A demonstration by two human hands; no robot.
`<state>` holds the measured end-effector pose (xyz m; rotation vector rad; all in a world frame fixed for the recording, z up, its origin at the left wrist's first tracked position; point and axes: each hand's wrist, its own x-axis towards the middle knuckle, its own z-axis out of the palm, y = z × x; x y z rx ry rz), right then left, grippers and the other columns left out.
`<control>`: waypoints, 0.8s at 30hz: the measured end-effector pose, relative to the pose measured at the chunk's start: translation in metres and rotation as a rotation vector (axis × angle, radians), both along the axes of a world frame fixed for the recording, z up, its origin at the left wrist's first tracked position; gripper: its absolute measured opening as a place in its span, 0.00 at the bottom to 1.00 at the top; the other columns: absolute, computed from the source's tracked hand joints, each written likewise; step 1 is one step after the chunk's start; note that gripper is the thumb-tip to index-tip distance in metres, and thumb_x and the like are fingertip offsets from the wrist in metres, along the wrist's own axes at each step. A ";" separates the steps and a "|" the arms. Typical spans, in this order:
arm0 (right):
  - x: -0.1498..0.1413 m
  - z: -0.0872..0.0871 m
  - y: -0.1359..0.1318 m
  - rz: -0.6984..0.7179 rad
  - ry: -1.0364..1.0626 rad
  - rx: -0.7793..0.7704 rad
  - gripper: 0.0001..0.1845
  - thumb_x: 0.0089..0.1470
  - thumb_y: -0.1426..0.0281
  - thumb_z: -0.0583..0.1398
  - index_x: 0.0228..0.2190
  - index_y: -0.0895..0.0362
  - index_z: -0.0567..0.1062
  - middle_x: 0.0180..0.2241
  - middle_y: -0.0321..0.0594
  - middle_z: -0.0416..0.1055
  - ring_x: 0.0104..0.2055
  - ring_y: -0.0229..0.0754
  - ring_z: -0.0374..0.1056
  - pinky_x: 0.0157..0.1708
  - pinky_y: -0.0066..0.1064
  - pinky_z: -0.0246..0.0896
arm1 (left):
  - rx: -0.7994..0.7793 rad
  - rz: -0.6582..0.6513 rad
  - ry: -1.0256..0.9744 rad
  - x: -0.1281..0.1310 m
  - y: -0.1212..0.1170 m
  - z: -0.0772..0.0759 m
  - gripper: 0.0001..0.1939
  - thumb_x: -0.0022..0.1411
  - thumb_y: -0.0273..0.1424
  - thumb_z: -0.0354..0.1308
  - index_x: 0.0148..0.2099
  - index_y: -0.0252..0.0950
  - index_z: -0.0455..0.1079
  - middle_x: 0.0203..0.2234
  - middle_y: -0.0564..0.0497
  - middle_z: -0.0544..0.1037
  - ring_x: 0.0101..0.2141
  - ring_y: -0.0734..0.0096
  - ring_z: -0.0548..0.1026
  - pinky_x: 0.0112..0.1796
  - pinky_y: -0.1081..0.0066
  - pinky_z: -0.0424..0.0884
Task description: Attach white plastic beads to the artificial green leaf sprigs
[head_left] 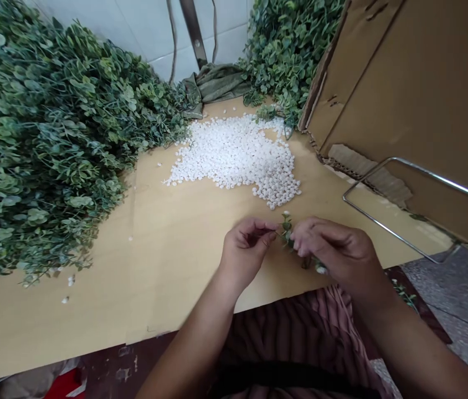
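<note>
Near the table's front edge, my right hand (327,244) is closed around an artificial leafy sprig (287,226). A small white bud tops the sprig, and another white bud (321,270) shows below my fingers. My left hand (248,244) is to the left of it, thumb and forefinger pinched on a thin stem of the same sprig; the fingertips partly hide that spot. Beyond both hands a wide pile of small white plastic buds (234,152) lies spread on the tabletop (167,238).
Thick artificial greenery (51,138) covers the left side, with more greenery (292,50) at the back right. A cardboard box (416,83) stands on the right, near a bent metal wire frame (400,221). A dark green cloth (221,83) lies by the tiled wall. A few loose buds (70,281) lie at left.
</note>
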<state>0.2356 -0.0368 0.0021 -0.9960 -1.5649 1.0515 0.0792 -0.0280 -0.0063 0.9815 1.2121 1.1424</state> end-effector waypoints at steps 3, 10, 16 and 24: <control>-0.008 0.000 0.001 -0.101 -0.274 0.117 0.07 0.52 0.74 0.58 0.24 0.56 0.68 0.25 0.37 0.66 0.28 0.40 0.64 0.29 0.31 0.60 | 0.024 0.042 0.004 0.000 -0.001 0.001 0.05 0.45 0.22 0.62 0.28 0.35 0.74 0.24 0.53 0.77 0.26 0.76 0.73 0.31 0.76 0.70; -0.026 -0.014 0.000 -0.267 -0.667 0.396 0.05 0.50 0.75 0.54 0.32 0.59 0.67 0.31 0.46 0.67 0.34 0.50 0.64 0.32 0.39 0.61 | 0.024 0.126 -0.051 -0.002 -0.003 -0.001 0.08 0.43 0.23 0.63 0.30 0.35 0.73 0.24 0.53 0.77 0.26 0.77 0.72 0.30 0.76 0.70; -0.027 -0.024 0.003 -0.181 -0.666 0.435 0.07 0.55 0.76 0.53 0.31 0.60 0.71 0.28 0.47 0.69 0.34 0.51 0.62 0.33 0.42 0.60 | 0.014 0.105 -0.056 -0.003 -0.003 0.000 0.08 0.44 0.24 0.63 0.31 0.35 0.74 0.24 0.53 0.76 0.26 0.78 0.72 0.31 0.76 0.70; -0.024 -0.031 0.006 -0.168 -0.486 0.351 0.06 0.57 0.74 0.53 0.32 0.58 0.71 0.29 0.45 0.70 0.36 0.48 0.64 0.35 0.39 0.61 | 0.181 -0.032 0.606 -0.038 0.030 0.009 0.07 0.53 0.26 0.56 0.35 0.35 0.75 0.28 0.50 0.76 0.25 0.75 0.70 0.29 0.73 0.66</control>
